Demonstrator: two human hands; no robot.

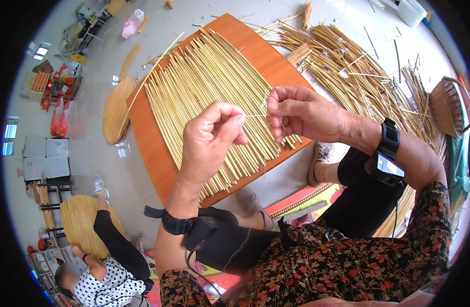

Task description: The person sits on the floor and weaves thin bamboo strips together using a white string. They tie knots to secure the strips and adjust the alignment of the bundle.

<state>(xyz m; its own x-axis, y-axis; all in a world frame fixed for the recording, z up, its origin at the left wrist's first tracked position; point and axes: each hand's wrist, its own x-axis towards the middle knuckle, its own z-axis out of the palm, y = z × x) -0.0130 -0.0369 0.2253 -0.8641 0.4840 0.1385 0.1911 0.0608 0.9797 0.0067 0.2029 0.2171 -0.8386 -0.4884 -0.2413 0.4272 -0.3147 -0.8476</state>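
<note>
Pale floor (178,15) surrounds an orange table (273,64) at 12 o'clock of the view. Yellow stalks (209,71) lie side by side across the table; loose straw (342,56) heaps up beyond it toward 2 o'clock. A co-worker (109,276) is between 7 and 8 o'clock. The left hand (212,135), near centre toward 10 o'clock, and right hand (304,110), toward 2 o'clock, pinch a thread (255,115) stretched between them above the stalks.

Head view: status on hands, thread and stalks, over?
Left hand and right hand pinching thread, stretched between them. Stalks side by side on table, below hands. No obstruction seen between hands.
</note>
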